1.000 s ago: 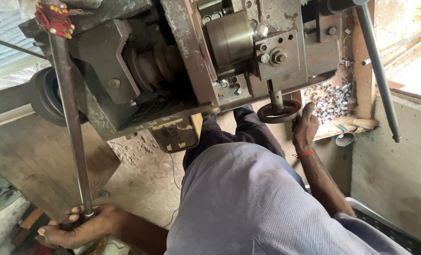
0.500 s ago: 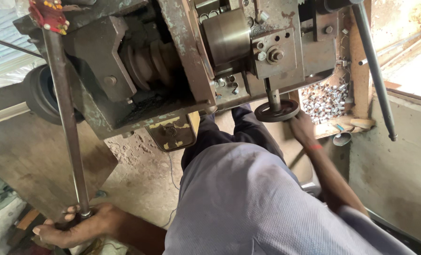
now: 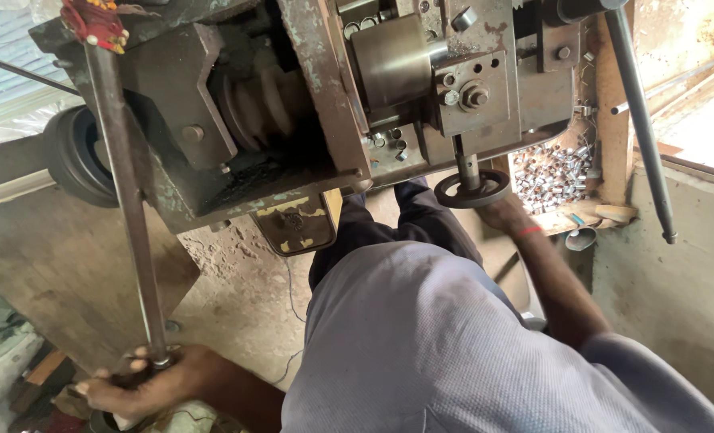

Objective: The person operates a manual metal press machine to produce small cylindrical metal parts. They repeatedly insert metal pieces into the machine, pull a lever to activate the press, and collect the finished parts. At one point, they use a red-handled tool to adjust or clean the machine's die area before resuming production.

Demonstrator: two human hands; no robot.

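Right, left hand [image 3: 145, 383] is wrapped around the lever [image 3: 125, 208] at its bottom end; a slip would jerk it. Belt pulley [image 3: 265, 100] sits exposed. Right hand [image 3: 505, 215] curls under the handwheel [image 3: 472, 189], near the loose metal bits [image 3: 551, 175]; pinch risk.

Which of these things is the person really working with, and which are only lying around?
In use:
- left hand gripping the long steel lever
- right hand at the small handwheel
- the machine they belong to

Lying about:
- heap of small metal pieces
- second rod, untouched
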